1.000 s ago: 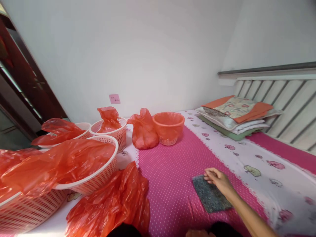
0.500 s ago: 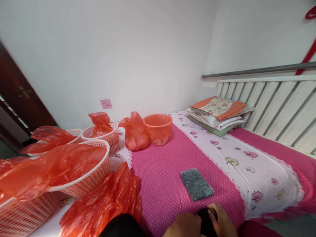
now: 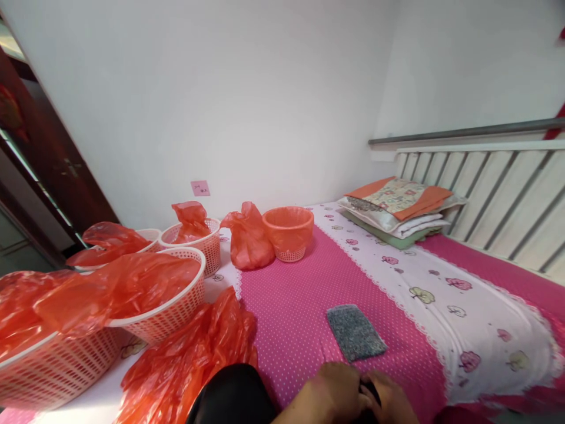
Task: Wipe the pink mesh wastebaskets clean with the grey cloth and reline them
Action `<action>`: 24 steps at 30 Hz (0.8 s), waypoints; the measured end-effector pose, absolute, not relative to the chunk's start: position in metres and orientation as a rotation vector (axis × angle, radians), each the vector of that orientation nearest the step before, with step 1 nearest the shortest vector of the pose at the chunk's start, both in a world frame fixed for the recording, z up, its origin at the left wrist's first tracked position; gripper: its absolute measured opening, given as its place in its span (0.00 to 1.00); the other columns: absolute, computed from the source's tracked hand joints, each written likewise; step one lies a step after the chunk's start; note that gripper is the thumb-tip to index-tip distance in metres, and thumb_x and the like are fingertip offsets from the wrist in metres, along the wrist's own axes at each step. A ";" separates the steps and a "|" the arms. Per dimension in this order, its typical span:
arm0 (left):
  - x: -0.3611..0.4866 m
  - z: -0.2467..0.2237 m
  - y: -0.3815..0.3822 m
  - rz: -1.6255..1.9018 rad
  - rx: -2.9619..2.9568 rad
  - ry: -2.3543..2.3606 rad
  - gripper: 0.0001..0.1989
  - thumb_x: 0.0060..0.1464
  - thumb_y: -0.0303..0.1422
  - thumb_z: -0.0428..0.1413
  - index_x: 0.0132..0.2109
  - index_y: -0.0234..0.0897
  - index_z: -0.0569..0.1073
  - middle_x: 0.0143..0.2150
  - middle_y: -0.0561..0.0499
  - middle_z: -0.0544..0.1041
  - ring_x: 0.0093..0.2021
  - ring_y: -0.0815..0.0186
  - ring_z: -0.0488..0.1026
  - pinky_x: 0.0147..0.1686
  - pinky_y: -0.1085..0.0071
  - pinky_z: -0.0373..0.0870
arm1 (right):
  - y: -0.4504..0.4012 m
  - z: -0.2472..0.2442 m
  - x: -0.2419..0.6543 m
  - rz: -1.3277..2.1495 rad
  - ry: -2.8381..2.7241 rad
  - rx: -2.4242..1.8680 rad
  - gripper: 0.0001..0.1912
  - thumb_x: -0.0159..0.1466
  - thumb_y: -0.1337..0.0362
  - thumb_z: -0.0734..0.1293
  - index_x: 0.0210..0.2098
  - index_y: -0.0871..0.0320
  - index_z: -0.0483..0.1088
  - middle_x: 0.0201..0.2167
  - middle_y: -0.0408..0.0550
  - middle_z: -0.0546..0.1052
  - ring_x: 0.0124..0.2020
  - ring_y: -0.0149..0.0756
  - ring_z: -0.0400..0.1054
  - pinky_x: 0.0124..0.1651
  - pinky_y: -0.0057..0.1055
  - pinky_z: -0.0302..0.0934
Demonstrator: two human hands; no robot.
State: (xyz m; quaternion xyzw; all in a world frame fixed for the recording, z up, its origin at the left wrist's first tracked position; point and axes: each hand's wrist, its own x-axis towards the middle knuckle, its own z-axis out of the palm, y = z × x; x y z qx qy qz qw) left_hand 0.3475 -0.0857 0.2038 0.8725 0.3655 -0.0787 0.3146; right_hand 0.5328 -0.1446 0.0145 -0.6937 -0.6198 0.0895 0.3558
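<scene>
Both hands are at the bottom edge, close together over the pink bedspread [image 3: 295,300]. My left hand [image 3: 333,391] has its fingers curled round a black item [image 3: 373,396] whose shape is mostly hidden. Against its other side, my right hand [image 3: 391,400] is closed on the same black item. Just beyond the hands a grey speckled cloth pad [image 3: 355,331] lies flat. A crumpled heap of red plastic bags [image 3: 198,353] is to the left of the hands, beside a black-clad knee [image 3: 236,394].
Several pink lattice baskets [image 3: 154,321] with red bags stand at the left. A small bag-lined basket [image 3: 289,228] and a tied red bag [image 3: 250,238] are near the wall. Folded bedding [image 3: 399,206] lies at the back right by a white railing [image 3: 489,194].
The view has turned slightly left, so the scene sits farther right. My hands have drawn closer together, and less of the black item shows between them.
</scene>
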 end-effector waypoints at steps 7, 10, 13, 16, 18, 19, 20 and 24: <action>0.345 0.226 -0.089 -0.155 2.280 0.949 0.23 0.56 0.44 0.59 0.55 0.41 0.81 0.55 0.37 0.84 0.55 0.41 0.79 0.55 0.49 0.74 | -0.149 0.019 0.530 0.290 -1.626 -1.743 0.23 0.67 0.45 0.59 0.36 0.53 0.79 0.36 0.58 0.84 0.39 0.53 0.80 0.44 0.41 0.72; 0.332 0.249 -0.085 0.011 2.285 0.957 0.25 0.58 0.42 0.59 0.59 0.34 0.79 0.57 0.32 0.82 0.57 0.42 0.79 0.57 0.49 0.73 | -0.152 0.023 0.532 0.324 -1.633 -1.750 0.20 0.68 0.50 0.60 0.37 0.54 0.79 0.37 0.56 0.84 0.41 0.51 0.80 0.46 0.42 0.71; 0.305 0.279 -0.079 0.389 2.182 0.927 0.24 0.60 0.39 0.59 0.61 0.33 0.78 0.56 0.35 0.83 0.54 0.49 0.80 0.58 0.55 0.74 | -0.153 0.024 0.534 0.323 -1.595 -1.747 0.20 0.67 0.50 0.61 0.38 0.53 0.80 0.39 0.56 0.85 0.43 0.52 0.80 0.50 0.44 0.72; 0.260 0.302 -0.074 0.867 2.050 0.997 0.20 0.63 0.39 0.56 0.58 0.38 0.78 0.55 0.40 0.83 0.54 0.54 0.80 0.59 0.56 0.73 | -0.153 0.023 0.533 0.363 -1.595 -1.755 0.21 0.67 0.49 0.60 0.38 0.53 0.80 0.40 0.56 0.85 0.44 0.53 0.80 0.50 0.46 0.72; 0.219 0.308 -0.070 1.205 1.874 1.144 0.18 0.64 0.42 0.54 0.54 0.39 0.78 0.54 0.41 0.83 0.53 0.55 0.80 0.59 0.54 0.73 | -0.152 0.023 0.531 0.376 -1.594 -1.768 0.20 0.66 0.50 0.60 0.37 0.54 0.80 0.40 0.56 0.84 0.44 0.53 0.80 0.50 0.47 0.71; 0.195 0.309 -0.068 1.355 1.768 1.249 0.19 0.63 0.44 0.54 0.53 0.39 0.78 0.54 0.40 0.83 0.53 0.54 0.80 0.59 0.53 0.74 | -0.151 0.023 0.530 0.374 -1.589 -1.776 0.20 0.66 0.51 0.60 0.37 0.54 0.80 0.40 0.57 0.84 0.44 0.53 0.80 0.51 0.48 0.71; 0.169 0.307 -0.067 1.525 1.643 1.384 0.20 0.62 0.46 0.55 0.53 0.38 0.78 0.54 0.40 0.82 0.54 0.52 0.79 0.58 0.52 0.74 | -0.150 0.022 0.529 0.371 -1.581 -1.786 0.20 0.65 0.51 0.60 0.38 0.54 0.80 0.41 0.57 0.84 0.45 0.54 0.80 0.52 0.49 0.71; 0.062 0.303 -0.064 1.998 1.129 1.946 0.25 0.49 0.44 0.66 0.51 0.37 0.75 0.51 0.43 0.79 0.60 0.45 0.74 0.64 0.45 0.68 | -0.146 0.016 0.530 0.376 -1.564 -1.810 0.20 0.64 0.50 0.60 0.38 0.54 0.80 0.41 0.59 0.85 0.45 0.56 0.80 0.52 0.51 0.70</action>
